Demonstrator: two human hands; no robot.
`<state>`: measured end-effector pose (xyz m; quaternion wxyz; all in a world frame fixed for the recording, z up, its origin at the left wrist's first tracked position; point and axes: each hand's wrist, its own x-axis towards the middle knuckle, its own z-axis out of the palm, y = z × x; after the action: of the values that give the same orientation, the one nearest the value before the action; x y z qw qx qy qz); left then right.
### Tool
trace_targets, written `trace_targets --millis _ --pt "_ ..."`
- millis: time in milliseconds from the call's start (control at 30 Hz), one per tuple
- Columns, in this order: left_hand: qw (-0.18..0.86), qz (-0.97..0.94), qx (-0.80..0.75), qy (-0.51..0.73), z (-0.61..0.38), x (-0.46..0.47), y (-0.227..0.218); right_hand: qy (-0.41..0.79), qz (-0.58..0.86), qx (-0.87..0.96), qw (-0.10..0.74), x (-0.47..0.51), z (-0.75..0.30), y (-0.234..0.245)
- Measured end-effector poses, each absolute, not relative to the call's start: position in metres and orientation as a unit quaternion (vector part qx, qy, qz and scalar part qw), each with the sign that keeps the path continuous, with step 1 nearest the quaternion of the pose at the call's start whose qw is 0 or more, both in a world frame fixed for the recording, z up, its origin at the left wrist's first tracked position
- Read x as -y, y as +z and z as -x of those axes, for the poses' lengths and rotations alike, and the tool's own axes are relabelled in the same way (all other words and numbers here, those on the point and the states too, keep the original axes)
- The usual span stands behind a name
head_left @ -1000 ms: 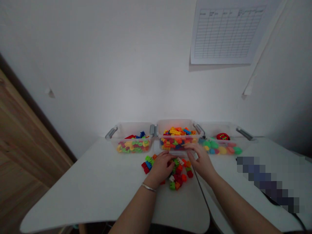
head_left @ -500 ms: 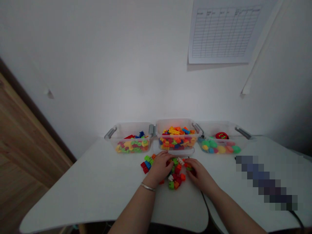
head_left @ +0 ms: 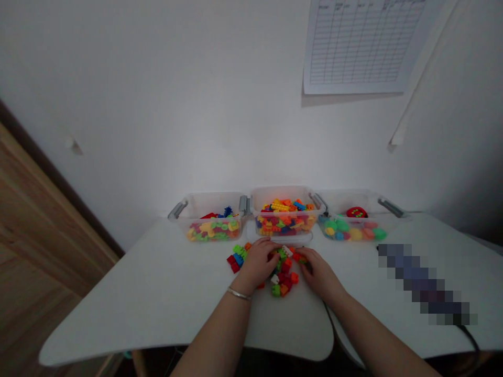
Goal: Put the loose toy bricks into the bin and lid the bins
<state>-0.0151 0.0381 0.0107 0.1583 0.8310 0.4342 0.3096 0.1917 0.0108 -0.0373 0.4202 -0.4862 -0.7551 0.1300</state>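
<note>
A small pile of coloured toy bricks (head_left: 283, 278) lies on the white table (head_left: 165, 303) just in front of the middle bin. My left hand (head_left: 258, 262), with a thin bracelet on the wrist, rests on the pile's left side, fingers curled down over bricks that it hides. My right hand (head_left: 317, 269) is at the pile's right edge, its fingertips pinched round a red-orange brick (head_left: 299, 257). A few green, blue and red bricks (head_left: 236, 256) lie loose to the left of my left hand.
Three clear plastic bins stand in a row against the wall: the left bin (head_left: 184, 208) with mixed pieces, the middle bin (head_left: 285, 191) heaped with bricks, the right bin (head_left: 387, 208) with round coloured pieces. A dark cable (head_left: 466, 335) runs off right. A printed sheet (head_left: 357, 44) hangs above.
My right hand has come back from the front of the middle bin to the pile's right edge and closed on a brick. My left hand has stayed on the pile.
</note>
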Motion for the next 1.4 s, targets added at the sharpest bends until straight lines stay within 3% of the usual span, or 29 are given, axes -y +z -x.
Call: trace_targets --millis 500,767,1067,1400 --pt "0.139 -0.838 -0.434 0.3 0.014 -0.041 0.005 0.252 0.587 0.623 0.451 -0.015 -0.183 -0.033" --pt "0.14 -0.842 -0.431 0.292 0.012 -0.041 0.006 0.229 0.605 0.554 0.523 -0.033 -0.169 -0.032" --pt "0.143 -0.842 -0.427 0.297 0.012 -0.04 0.006 0.248 0.567 0.634 0.464 -0.019 -0.164 -0.024" --pt "0.14 -0.844 -0.433 0.286 0.012 -0.041 0.007 0.329 0.543 0.538 0.554 -0.02 -0.171 -0.03"
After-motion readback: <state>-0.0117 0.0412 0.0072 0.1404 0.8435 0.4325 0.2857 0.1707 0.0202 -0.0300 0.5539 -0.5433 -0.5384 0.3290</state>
